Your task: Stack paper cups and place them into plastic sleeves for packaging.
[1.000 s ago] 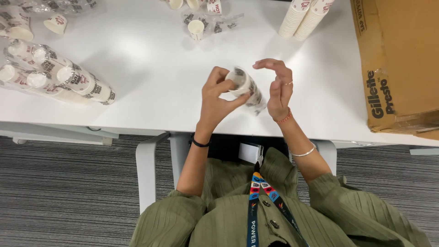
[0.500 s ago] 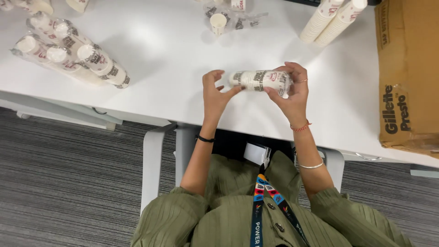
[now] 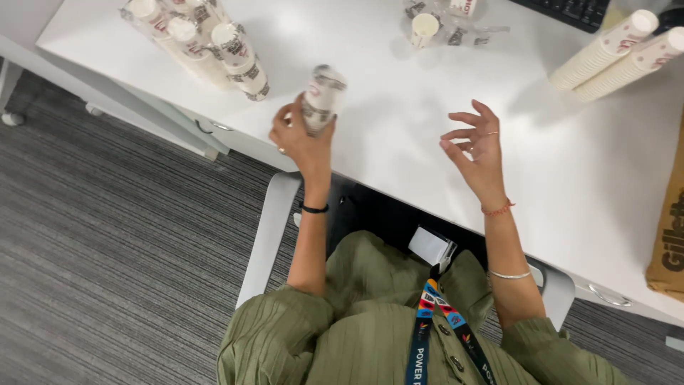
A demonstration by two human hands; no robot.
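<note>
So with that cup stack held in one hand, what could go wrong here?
The left hand alone grips the wrapped cup stack, blurred with motion, so it might slip. The right hand is open and empty, too far to steady it. The pile of wrapped cups lies near the table edge and could get knocked.

A seated person's left hand [image 3: 303, 135], left of centre in the frame, is raised with fingers curled closed in a grip, a black band on the wrist. The right hand [image 3: 476, 146], right of centre, hovers empty, fingers spread and loosely bent.
</note>
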